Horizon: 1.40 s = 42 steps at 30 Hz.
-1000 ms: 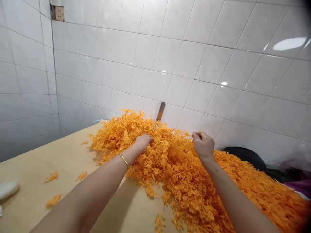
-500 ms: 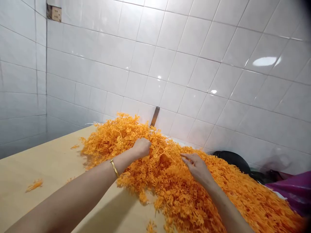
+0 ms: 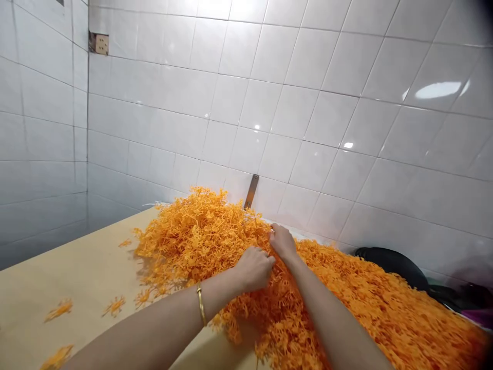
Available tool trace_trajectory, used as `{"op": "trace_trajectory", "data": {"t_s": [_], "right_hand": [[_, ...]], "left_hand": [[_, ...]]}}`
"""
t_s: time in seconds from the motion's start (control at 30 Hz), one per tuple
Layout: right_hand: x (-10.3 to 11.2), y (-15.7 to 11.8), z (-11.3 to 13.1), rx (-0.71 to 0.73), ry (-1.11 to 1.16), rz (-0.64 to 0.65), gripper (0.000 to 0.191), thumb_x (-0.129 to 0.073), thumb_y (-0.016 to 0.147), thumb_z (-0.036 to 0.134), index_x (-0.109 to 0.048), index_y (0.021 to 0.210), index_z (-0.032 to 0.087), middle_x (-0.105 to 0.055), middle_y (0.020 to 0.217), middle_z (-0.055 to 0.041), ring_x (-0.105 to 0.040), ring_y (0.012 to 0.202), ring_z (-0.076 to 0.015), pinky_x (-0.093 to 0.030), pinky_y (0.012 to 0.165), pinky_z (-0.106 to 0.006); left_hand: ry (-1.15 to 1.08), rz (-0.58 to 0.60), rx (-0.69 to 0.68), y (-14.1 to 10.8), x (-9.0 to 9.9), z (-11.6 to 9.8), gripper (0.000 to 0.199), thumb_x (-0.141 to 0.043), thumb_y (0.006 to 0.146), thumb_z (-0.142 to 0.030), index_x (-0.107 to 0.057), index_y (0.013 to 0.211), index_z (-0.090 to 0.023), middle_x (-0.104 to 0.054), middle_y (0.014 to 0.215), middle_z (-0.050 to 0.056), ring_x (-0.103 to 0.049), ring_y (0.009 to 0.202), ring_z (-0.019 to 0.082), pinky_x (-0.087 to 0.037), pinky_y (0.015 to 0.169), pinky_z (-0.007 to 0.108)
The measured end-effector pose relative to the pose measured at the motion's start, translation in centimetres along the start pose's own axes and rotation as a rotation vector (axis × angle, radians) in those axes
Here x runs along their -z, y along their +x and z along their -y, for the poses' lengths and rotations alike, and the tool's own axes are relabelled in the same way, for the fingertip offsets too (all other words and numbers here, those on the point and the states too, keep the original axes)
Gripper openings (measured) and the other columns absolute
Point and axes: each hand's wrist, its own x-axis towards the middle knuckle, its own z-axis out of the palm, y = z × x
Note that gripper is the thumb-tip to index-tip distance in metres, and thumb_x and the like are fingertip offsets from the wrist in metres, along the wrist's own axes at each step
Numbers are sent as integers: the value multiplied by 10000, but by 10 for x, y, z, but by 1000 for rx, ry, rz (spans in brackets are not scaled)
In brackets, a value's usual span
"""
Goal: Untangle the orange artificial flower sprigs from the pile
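Note:
A big heap of orange plastic sprigs (image 3: pixel 200 236), thin and branching like artificial foliage, covers much of the table. My left hand (image 3: pixel 254 268), with a gold bangle (image 3: pixel 201 304) on its wrist, is closed at the middle of the heap, its fingertips turned away from view. Just beyond it and slightly to the right, my right hand (image 3: pixel 283 242) has its fingers curled into the sprigs. Both hands appear to grip orange sprigs, though the exact pieces are hidden by the fingers and the tangle. The hands are close together, left nearer to me.
Loose sprigs (image 3: pixel 114 306) lie on the pale tabletop (image 3: pixel 88 277) at left. White tiled wall (image 3: pixel 231 97) rises behind, with a metal strip (image 3: pixel 251 191) just above the heap. A black rounded object (image 3: pixel 393 264) sits at the back right. A socket (image 3: pixel 101 44) is at upper left.
My left hand has moved right and toward me. My right hand has moved up and left, its fingers now curled in. The camera view has shifted slightly.

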Motion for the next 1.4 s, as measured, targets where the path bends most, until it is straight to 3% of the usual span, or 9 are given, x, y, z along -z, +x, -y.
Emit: {"op": "trace_trajectory", "data": {"t_s": [0.27, 0.43, 0.53, 0.7, 0.83, 0.93, 1.17, 1.3, 1.4], "right_hand": [[16, 21, -38, -171, -71, -69, 318, -351, 789, 272, -575, 990, 167, -602, 865, -85, -546, 759, -181, -362, 589, -242], [23, 2, -25, 19, -171, -63, 392, -497, 708, 259, -510, 1093, 189, -503, 1054, -98, -446, 955, -234, -330, 733, -297], [28, -2, -5, 219, -252, -40, 443, -479, 701, 210, -453, 1141, 166, -489, 1072, -93, -411, 978, -224, -296, 787, -306], [15, 0, 18, 316, -331, 113, 496, -431, 728, 221, -348, 1206, 118, -517, 1071, -105, -411, 962, -220, -289, 762, -317], [1, 1, 24, 289, -358, 129, 305, -435, 724, 213, -512, 1005, 122, -587, 920, -115, -415, 909, -258, -262, 732, -365], [5, -1, 30, 323, -352, 108, 165, -401, 737, 159, -565, 743, 151, -606, 802, -92, -412, 870, -244, -236, 732, -369], [25, -12, 41, 502, -221, -64, 189, -402, 779, 164, -550, 664, 185, -598, 693, -8, -433, 781, -168, -223, 802, -341], [13, -16, 35, 496, -232, -60, 184, -411, 785, 190, -594, 772, 204, -597, 827, -26, -455, 828, -182, -286, 756, -332], [0, -25, 34, 411, -263, -178, 247, -440, 780, 254, -572, 980, 193, -536, 1043, -77, -420, 987, -231, -294, 812, -376]], "left_hand": [[-178, -45, -39, -55, 11, 31, 269, -308, 810, -219, -554, 709, -178, -480, 485, -6, -365, 418, 83, -274, 450, 203], [-446, -203, -16, -28, 30, 42, 368, -288, 840, -267, -542, 601, -147, -469, 521, -5, -396, 486, 73, -321, 507, 186], [-405, -346, 100, -4, 39, 40, 303, -300, 832, -251, -581, 764, -158, -557, 708, 32, -493, 652, 113, -378, 620, 221], [-50, 6, 63, 4, 18, 43, 215, -506, 690, -272, -584, 866, -176, -576, 957, 92, -456, 994, 245, -343, 840, 424], [55, 145, 133, -1, -7, 54, 611, -607, 584, -409, -436, 1138, -215, -410, 1244, 106, -195, 1219, 283, -186, 927, 550], [95, 152, 262, 3, -15, 58, 662, -554, 612, -504, -404, 1178, -196, -346, 1296, 126, -123, 1246, 287, -125, 943, 561], [178, 88, 429, 16, -24, 62, 578, -515, 689, -405, -381, 1211, -195, -291, 1335, 100, -16, 1259, 306, -45, 955, 570], [120, 64, 313, 9, -20, 70, 573, -474, 698, -478, -399, 1192, -196, -309, 1318, 106, -78, 1250, 308, -123, 948, 556], [44, -29, 145, -8, 1, 74, 395, -454, 731, -405, -508, 1060, -192, -411, 1234, 108, -235, 1200, 284, -247, 919, 473]]}}
